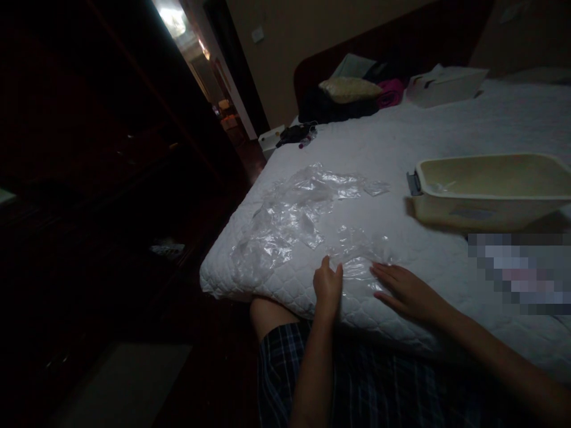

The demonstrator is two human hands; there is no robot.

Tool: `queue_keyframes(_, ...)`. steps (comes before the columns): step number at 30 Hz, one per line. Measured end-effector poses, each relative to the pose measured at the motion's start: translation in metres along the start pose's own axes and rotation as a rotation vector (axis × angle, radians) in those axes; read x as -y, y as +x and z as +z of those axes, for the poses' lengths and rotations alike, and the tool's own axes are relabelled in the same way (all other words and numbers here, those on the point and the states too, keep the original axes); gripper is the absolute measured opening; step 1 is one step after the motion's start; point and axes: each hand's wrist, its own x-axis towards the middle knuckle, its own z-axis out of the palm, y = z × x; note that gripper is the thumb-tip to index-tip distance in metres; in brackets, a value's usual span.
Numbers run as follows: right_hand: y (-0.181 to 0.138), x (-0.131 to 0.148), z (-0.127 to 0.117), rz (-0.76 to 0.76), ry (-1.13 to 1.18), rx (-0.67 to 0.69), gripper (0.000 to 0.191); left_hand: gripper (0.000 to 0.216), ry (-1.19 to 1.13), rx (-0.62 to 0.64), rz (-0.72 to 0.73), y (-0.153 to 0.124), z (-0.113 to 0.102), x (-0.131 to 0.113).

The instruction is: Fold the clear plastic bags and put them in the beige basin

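While hands (328, 288) (410, 294) touch clear plastic (355, 267) — a bin (506, 215) stands open.

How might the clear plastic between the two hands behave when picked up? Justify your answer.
The clear plastic is probably floppy, since it lies in wrinkles. It looks thin and see-through, so likely light for its size. Its shine suggests it may be slippery.

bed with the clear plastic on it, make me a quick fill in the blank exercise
1. The left hand and right hand are at a piece of clear ____.
2. Of the two hands, the ____ one is nearer the cream tub.
3. The quilted bed cover is ____ in colour.

Missing words: plastic; right; white.
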Motion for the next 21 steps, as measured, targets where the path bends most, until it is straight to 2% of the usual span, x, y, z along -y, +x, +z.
queue_keyframes(3,0.0,0.003,-0.001,0.032,0.016,0.003,0.041,0.053,-0.058,-0.023,-0.035,-0.001,-0.001,-0.002)
queue_keyframes(5,0.002,0.004,-0.007,0.075,0.069,0.012,0.035,0.053,-0.123,-0.089,-0.015,-0.002,-0.003,-0.002)
queue_keyframes(8,0.012,0.007,-0.029,0.233,0.235,0.039,0.035,0.046,-0.174,-0.231,0.157,-0.005,-0.012,-0.004)
queue_keyframes(10,0.022,0.01,-0.049,0.371,0.394,0.051,0.036,0.054,-0.214,-0.236,0.291,-0.006,-0.02,-0.007)
queue_keyframes(11,0.028,0.012,-0.059,0.417,0.471,0.052,0.037,0.06,-0.26,-0.185,0.339,-0.007,-0.023,-0.009)
queue_keyframes(13,0.039,0.016,-0.077,0.489,0.588,0.036,0.039,0.067,-0.426,0.018,0.389,-0.008,-0.03,-0.013)
queue_keyframes(15,0.047,0.02,-0.09,0.546,0.671,0.0,0.043,0.061,-0.671,0.277,0.393,-0.01,-0.034,-0.017)
queue_keyframes(17,0.053,0.023,-0.097,0.603,0.716,-0.025,0.046,0.051,-0.897,0.482,0.349,-0.013,-0.036,-0.021)
queue_keyframes(19,0.057,0.026,-0.1,0.662,0.736,-0.024,0.048,0.053,-1.011,0.607,0.274,-0.017,-0.038,-0.026)
queue_keyframes(21,0.059,0.027,-0.101,0.713,0.75,-0.019,0.049,0.059,-1.024,0.696,0.204,-0.02,-0.038,-0.031)
